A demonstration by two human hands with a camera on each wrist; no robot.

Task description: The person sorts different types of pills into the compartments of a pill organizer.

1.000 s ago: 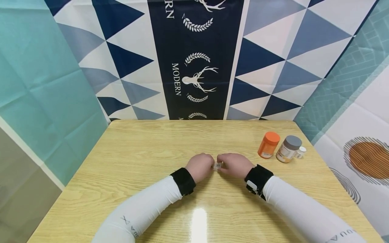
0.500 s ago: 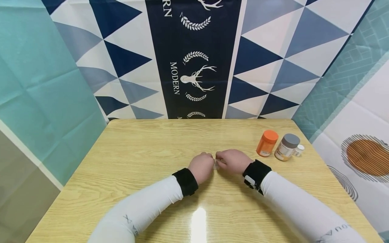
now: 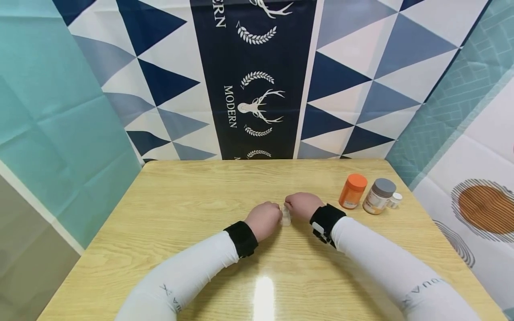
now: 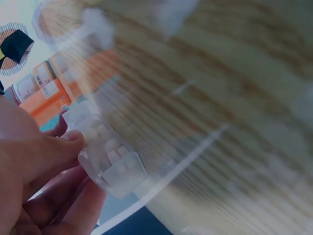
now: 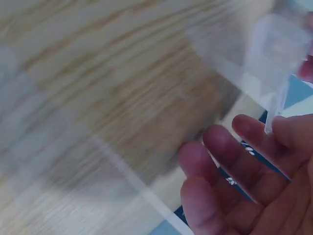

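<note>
Right hand (image 3: 302, 205) nearer, wooden table (image 3: 192, 196).

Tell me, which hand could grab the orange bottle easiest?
Probably the right hand. It sits closer to the orange bottle, while the left hand grips the small clear box.
</note>
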